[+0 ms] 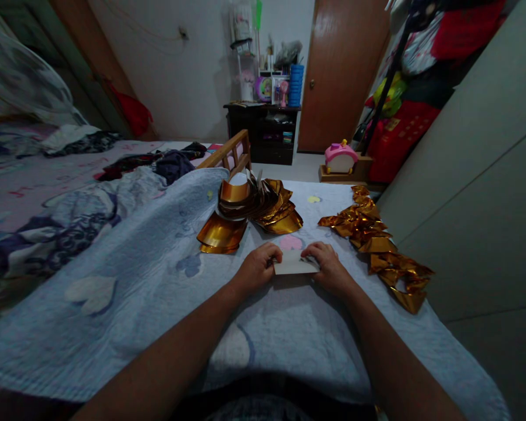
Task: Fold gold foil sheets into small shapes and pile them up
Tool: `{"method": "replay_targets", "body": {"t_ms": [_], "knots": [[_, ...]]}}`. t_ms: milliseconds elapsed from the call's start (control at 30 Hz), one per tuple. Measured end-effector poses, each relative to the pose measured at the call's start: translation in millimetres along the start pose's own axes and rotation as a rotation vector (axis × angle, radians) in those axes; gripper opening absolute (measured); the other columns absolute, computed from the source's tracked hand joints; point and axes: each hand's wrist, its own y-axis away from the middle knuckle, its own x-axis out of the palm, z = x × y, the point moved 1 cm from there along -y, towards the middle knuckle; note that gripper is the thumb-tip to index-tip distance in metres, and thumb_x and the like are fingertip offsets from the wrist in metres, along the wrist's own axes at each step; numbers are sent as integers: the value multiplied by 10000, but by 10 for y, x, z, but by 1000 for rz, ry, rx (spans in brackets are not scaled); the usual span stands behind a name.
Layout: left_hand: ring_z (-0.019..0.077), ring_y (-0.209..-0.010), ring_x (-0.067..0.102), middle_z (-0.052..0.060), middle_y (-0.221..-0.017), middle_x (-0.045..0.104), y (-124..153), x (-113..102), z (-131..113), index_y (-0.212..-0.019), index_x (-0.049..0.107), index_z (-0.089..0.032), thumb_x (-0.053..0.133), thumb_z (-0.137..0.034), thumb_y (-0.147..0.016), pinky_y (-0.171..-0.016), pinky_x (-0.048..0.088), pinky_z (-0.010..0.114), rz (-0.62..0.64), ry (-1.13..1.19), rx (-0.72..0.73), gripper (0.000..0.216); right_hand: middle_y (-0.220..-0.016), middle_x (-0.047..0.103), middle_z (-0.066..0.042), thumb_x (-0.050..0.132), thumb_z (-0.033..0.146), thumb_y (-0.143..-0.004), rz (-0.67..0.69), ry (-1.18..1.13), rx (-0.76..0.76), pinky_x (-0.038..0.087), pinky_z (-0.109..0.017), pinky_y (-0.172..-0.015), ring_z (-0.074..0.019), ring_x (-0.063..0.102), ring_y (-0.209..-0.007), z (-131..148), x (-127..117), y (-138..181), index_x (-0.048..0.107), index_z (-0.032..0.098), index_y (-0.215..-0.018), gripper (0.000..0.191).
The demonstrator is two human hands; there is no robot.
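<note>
A small pale sheet of paper point(295, 266) is stretched between my two hands, just above the blue cloth. My left hand point(258, 268) pinches its left end and my right hand point(328, 266) grips the right end, the fingers of both curled over it. Beyond the hands lies a fanned heap of shiny gold paper pieces point(221, 230), some showing a white back. To the right, a long spread of crumpled gold foil point(379, 242) runs along the edge of the cloth.
The light blue patterned cloth point(158, 304) covers the work surface. A bed point(21, 175) with heaped clothes is at the left, a pale cabinet wall point(477, 193) at the right. Farther back are a dark shelf unit point(263, 131), a wooden door point(333, 70) and a pink toy case point(341, 158).
</note>
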Motion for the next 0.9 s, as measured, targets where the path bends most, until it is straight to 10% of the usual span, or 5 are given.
{"method": "replay_targets", "body": {"t_ms": [300, 700, 900], "knots": [[214, -891, 612, 55, -867, 680, -16, -34, -46, -827, 698, -169, 646, -176, -807, -837, 454, 328, -24, -79, -33, 55, -1015, 659, -77, 631, 177, -822, -62, -155, -61, 404, -400, -914, -249, 548, -1008, -12, 6, -10, 720, 219, -876, 113], [227, -864, 681, 99, -965, 752, -15, 35, -65, -1067, 750, -145, 790, -358, -776, -805, 527, 344, 16, 666, -272, 363, -914, 741, -57, 674, 421, -845, 56, -890, 107, 517, -322, -726, -203, 658, -800, 182, -119, 15, 753, 192, -1022, 300], [241, -905, 705, 120, -1025, 767, -28, 49, -87, -1107, 753, -130, 846, -364, -718, -845, 539, 356, 85, 748, -298, 464, -866, 746, -43, 749, 426, -780, 7, -907, 153, 513, -300, -702, -189, 661, -762, 177, -78, 0, 769, 185, -944, 293]]}}
